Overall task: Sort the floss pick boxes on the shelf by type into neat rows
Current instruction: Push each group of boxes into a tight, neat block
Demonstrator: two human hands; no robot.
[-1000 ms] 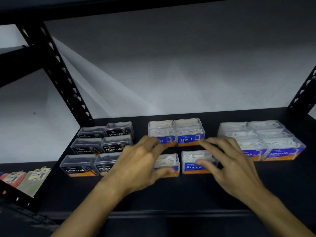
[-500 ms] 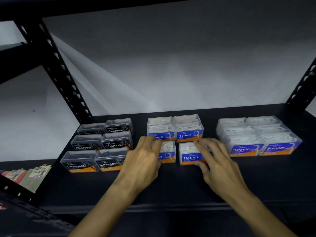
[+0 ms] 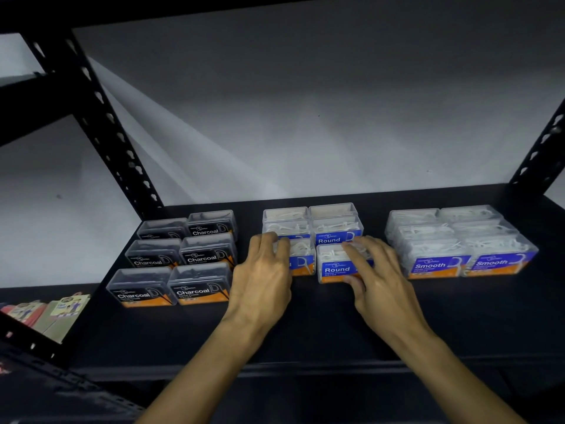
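Three groups of clear floss pick boxes stand on the black shelf (image 3: 321, 325). Black "Charcoal" boxes (image 3: 200, 284) fill two columns at the left. Blue "Round" boxes sit in the middle, "Smooth" boxes (image 3: 437, 260) at the right. My left hand (image 3: 264, 272) lies flat over the front left Round box (image 3: 301, 255), fingers on its top. My right hand (image 3: 376, 276) grips the front right Round box (image 3: 334, 264), fingers on top, thumb at its front lower edge. Both front boxes sit close against the Round boxes behind (image 3: 336, 231).
Black perforated uprights rise at the back left (image 3: 101, 117) and back right (image 3: 541, 145) of the shelf. A grey wall closes the back. Coloured packets (image 3: 46, 310) lie on a lower level at the far left. Bare shelf surface stretches in front of the boxes.
Both hands have pushed the two front Round boxes back toward the rear Round boxes, closing the gap between the rows.
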